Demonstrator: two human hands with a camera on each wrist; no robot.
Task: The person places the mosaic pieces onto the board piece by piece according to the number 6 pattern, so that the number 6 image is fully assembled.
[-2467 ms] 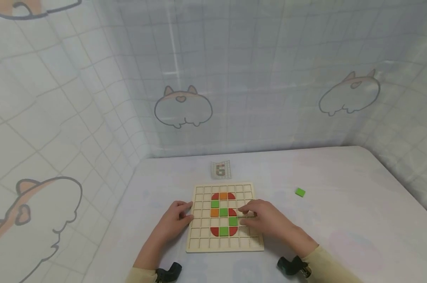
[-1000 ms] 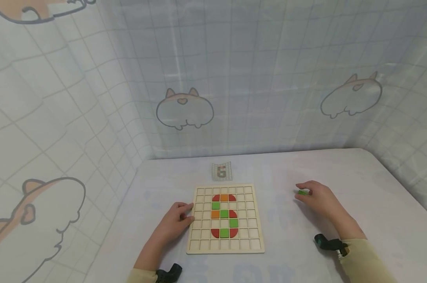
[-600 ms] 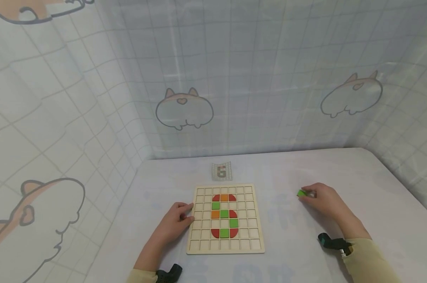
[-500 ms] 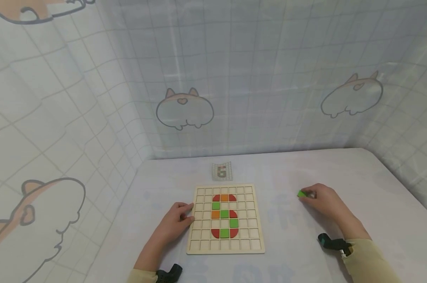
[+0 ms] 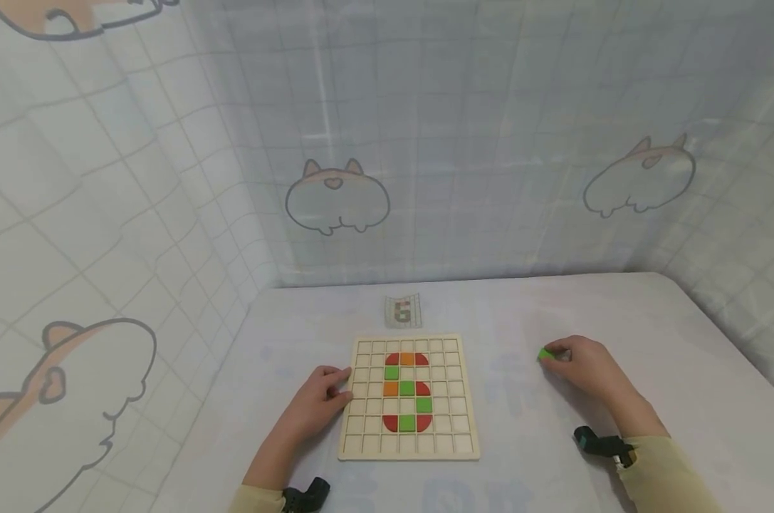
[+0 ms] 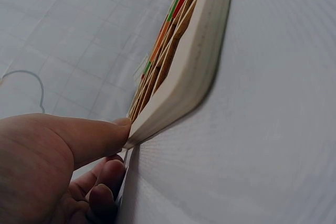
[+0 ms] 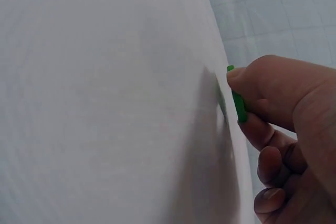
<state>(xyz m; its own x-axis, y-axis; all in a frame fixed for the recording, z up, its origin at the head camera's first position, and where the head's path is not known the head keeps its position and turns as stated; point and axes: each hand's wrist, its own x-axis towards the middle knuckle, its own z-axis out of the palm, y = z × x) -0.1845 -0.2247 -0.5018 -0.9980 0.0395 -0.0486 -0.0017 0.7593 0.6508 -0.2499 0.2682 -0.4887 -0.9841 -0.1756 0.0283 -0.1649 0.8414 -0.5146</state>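
A light wooden grid board [image 5: 409,457] lies on the white-covered table, with red, orange and green tiles set in its cells. My left hand [image 5: 315,402] rests against the board's left edge, thumb and a fingertip touching it at separate spots. In the left wrist view the thumb [image 6: 102,139] meets the board's edge while other fingers curl below. Off to the right of the board, my right hand [image 5: 584,362] pinches a green square tile [image 5: 545,353]. The right wrist view shows the tile [image 7: 238,103] edge-on between thumb and finger, slightly above the cloth.
Behind the board lies a small patterned card [image 5: 402,311] showing a gridded figure. A curtain [image 5: 457,171] with tile lines and cartoon animals encloses the table [image 5: 508,306] at the back and sides. Black devices sit on both wrists.
My right hand has left the board, moved right and taken hold of the loose green tile, now lifted slightly off the cloth. The left hand has stayed at the board's edge.
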